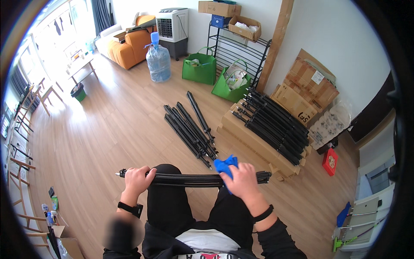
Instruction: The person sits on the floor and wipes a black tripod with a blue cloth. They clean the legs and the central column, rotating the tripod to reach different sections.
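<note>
A folded black light stand (194,180) lies level across my thighs, its silver spigot pointing left. Near that end my left hand (137,179) is wrapped around the stand. My right hand (242,179) presses a blue cloth (226,165) around the tube toward the other end. Part of the cloth is hidden under the fingers. On the floor ahead lie several more folded black stands (189,132). To the right, many similar stands (271,124) rest in a row on a long cardboard box (247,139).
Two green bags (199,69) stand before a black metal rack (239,48). A water bottle with a pump (158,63) stands ahead, near an orange sofa (129,47). Flattened cartons (305,84) lean on the right wall. A red tray (330,162) lies right of the long box.
</note>
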### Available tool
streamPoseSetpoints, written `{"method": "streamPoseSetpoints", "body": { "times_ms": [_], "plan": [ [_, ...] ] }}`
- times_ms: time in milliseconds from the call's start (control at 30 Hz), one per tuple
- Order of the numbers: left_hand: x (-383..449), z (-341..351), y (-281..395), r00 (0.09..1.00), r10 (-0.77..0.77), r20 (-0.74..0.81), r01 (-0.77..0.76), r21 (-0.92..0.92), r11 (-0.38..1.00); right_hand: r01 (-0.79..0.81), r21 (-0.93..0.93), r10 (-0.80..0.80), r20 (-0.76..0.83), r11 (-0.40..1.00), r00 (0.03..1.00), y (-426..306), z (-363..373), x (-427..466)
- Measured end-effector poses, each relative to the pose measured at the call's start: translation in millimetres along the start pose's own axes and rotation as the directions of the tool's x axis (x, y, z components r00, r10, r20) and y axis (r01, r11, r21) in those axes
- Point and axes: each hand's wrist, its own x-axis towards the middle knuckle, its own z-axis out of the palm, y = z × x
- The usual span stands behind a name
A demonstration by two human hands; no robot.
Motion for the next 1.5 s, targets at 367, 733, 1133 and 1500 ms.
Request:
{"method": "streamPoseSetpoints", "body": {
  "times_ms": [367, 733, 1133, 1500],
  "plan": [
    [-8, -13, -22, 0.997, -0.074, -0.007, 0.074, 0.069, 0.995, -0.233, -0.124, 0.242, 0.066, 0.965, 0.968, 57, -1, -5],
    [-18, -27, -35, 0.995, -0.085, -0.044, 0.09, 0.107, 0.99, -0.144, 0.02, 0.14, 0.156, 0.989, 0.978, 8, 41, 30],
    [-4, -10, -10, 1.0, -0.009, -0.014, 0.01, 0.025, 1.0, 0.061, 0.141, -0.072, 0.078, 0.988, 0.994, -77, 48, 39],
    [23, 38, 40, 0.994, 0.103, 0.041, -0.098, -0.1, 0.99, -0.02, 0.091, 0.007, 0.145, 0.996, 0.989, -63, 22, 20]
  ]
}}
